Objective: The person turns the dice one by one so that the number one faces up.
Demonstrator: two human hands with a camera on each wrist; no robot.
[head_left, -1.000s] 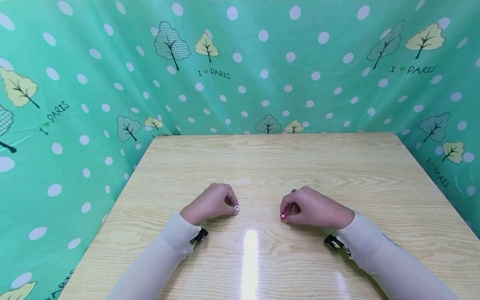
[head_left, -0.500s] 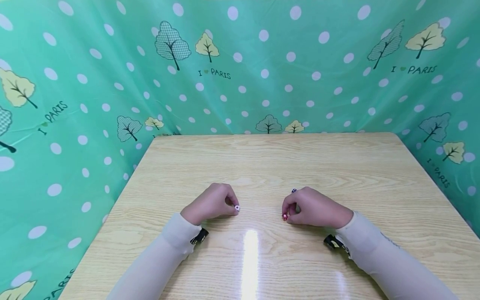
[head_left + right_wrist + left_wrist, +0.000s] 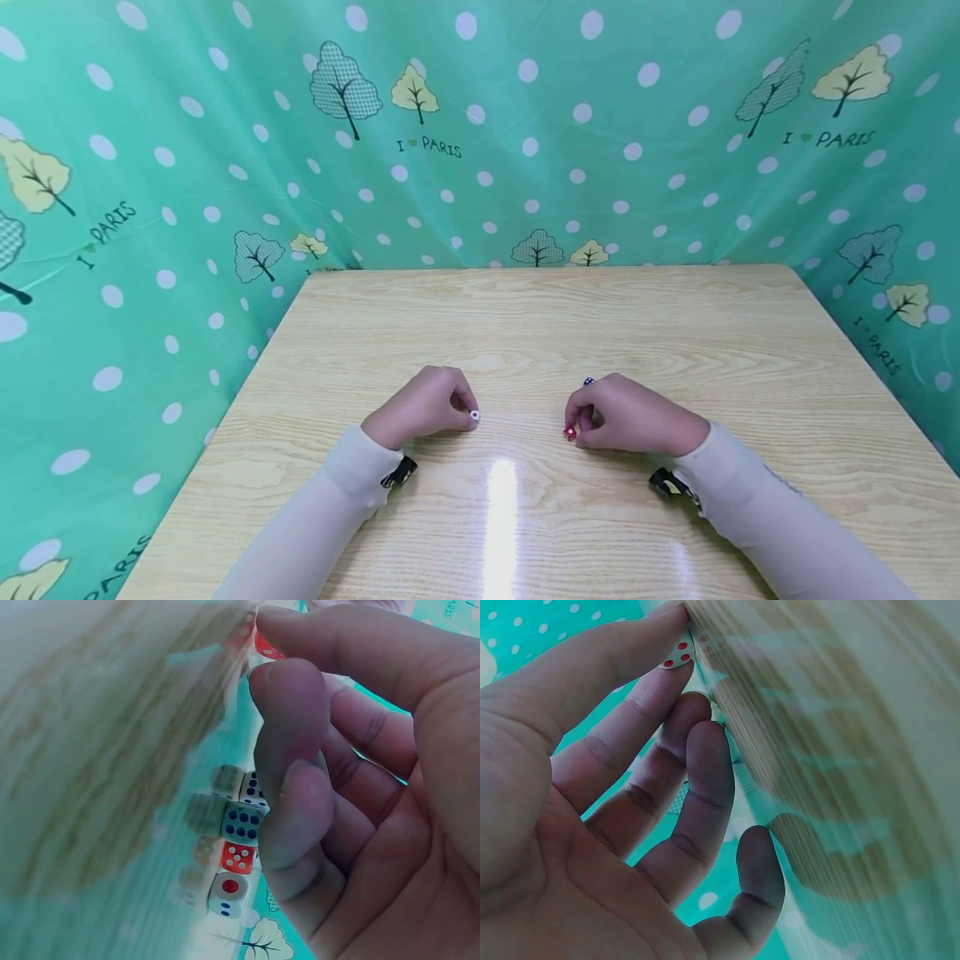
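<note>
My left hand (image 3: 423, 408) pinches a white die (image 3: 475, 416) between thumb and forefinger, down at the tabletop. Red pips show on that die in the left wrist view, where the other fingers of the left hand (image 3: 622, 780) curve loosely with their tips at the table. To the right, my right hand (image 3: 630, 414) holds a red die (image 3: 571, 434) by thumb and fingertip; only a sliver of it shows in the right wrist view. Just behind the right hand, a dark blue die (image 3: 588, 381) with white pips is partly hidden.
By the right hand in the right wrist view sit several dice: a white die with dark pips (image 3: 253, 789), a bluish die (image 3: 242, 822), a red die (image 3: 238, 857) and a white die with a large red pip (image 3: 229, 894). A patterned green curtain (image 3: 480, 142) borders the wooden table (image 3: 420, 308).
The right hand has shifted slightly to the right with the red die between its fingers. My left hand stays in place with the white die.
</note>
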